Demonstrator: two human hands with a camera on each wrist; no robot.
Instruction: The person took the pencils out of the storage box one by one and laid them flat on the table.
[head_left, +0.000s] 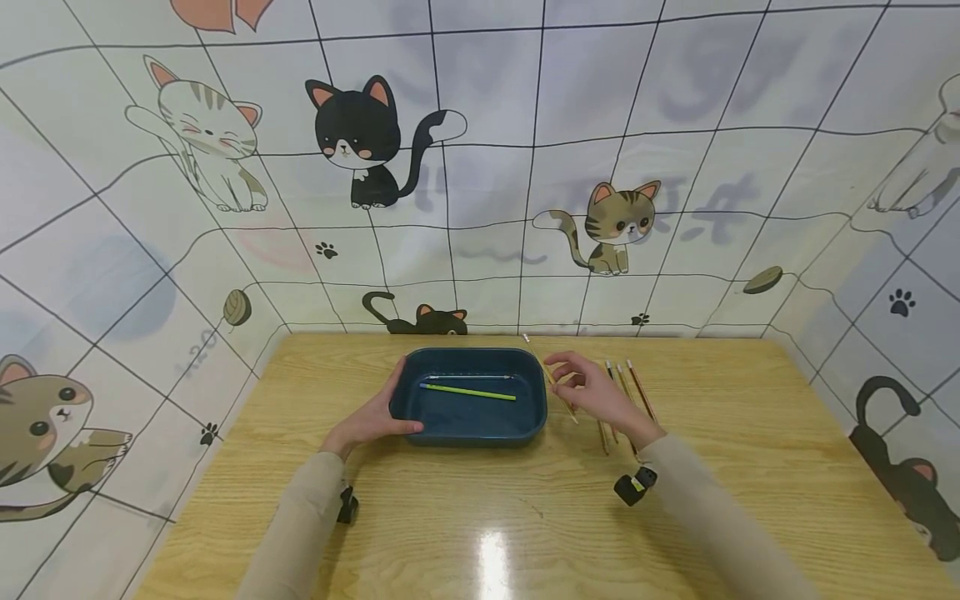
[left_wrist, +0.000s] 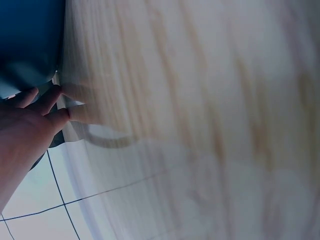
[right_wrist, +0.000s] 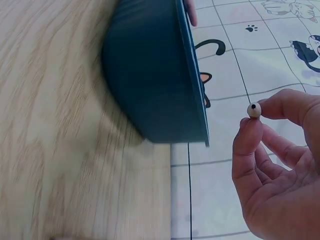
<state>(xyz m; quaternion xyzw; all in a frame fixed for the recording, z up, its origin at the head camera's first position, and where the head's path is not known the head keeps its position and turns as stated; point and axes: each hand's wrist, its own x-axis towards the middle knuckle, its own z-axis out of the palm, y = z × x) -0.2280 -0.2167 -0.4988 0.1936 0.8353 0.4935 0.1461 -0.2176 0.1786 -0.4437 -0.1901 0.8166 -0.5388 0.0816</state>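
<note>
Wooden table [head_left: 487, 492]: supports all items | dark blue tray [head_left: 472, 438]: far side, slightly left | left hand [head_left: 373, 417]: gripping tray's left end | right hand [head_left: 596, 396]: fingertips pinching yellow pencil [right_wrist: 254, 111], just right of tray | loose pencils [head_left: 642, 392]: farther right, partly hidden by right hand | green pencil [head_left: 468, 392]: lying inside tray

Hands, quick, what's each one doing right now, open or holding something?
Left hand: holding the blue tray by its left end.
Right hand: pinching a pencil.
</note>
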